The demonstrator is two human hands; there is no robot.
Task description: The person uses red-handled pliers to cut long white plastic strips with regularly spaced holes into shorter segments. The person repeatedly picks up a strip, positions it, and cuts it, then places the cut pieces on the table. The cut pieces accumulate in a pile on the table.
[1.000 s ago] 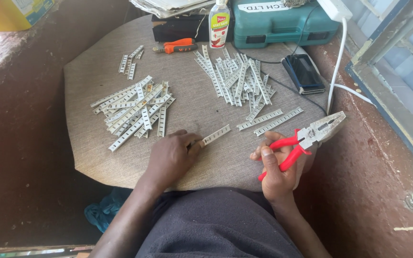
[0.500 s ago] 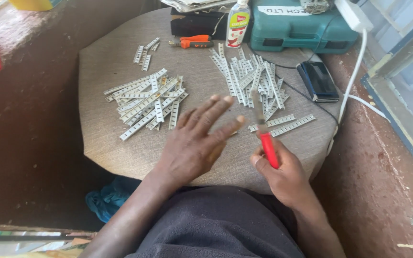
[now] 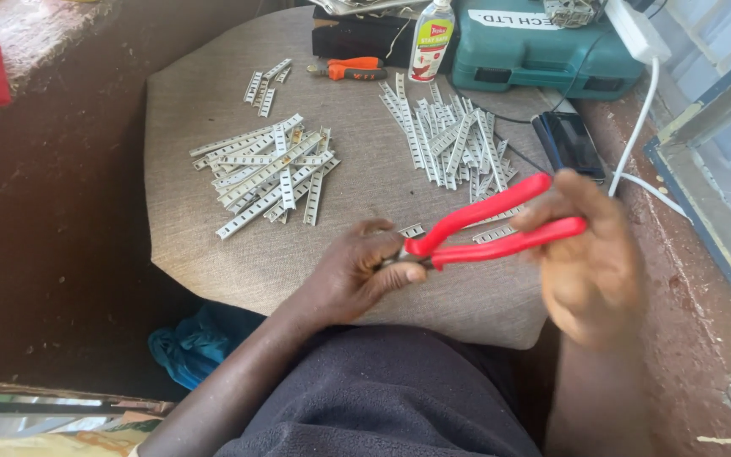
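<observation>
- Over the near edge of the cushioned tabletop (image 3: 213,110), the right hand (image 3: 590,254) wraps both red handles of the pliers (image 3: 492,230), its grip clamped on them.
- The left hand (image 3: 357,271) sits at the nose of the pliers, fingers curled tight around it; what they pinch there is hidden.
- The pliers lie nearly level between the two hands, handles pointing right, nose pointing left.
- A short slotted metal strip (image 3: 412,230) lies just beyond the left hand.
- A heap of long strips (image 3: 264,173) lies to the left on the tabletop, and a second heap (image 3: 450,140) lies farther back to the right.
- At the far edge are an orange-handled tool (image 3: 350,69), a small bottle (image 3: 431,38), a green case (image 3: 535,46) and a dark phone (image 3: 568,144).
</observation>
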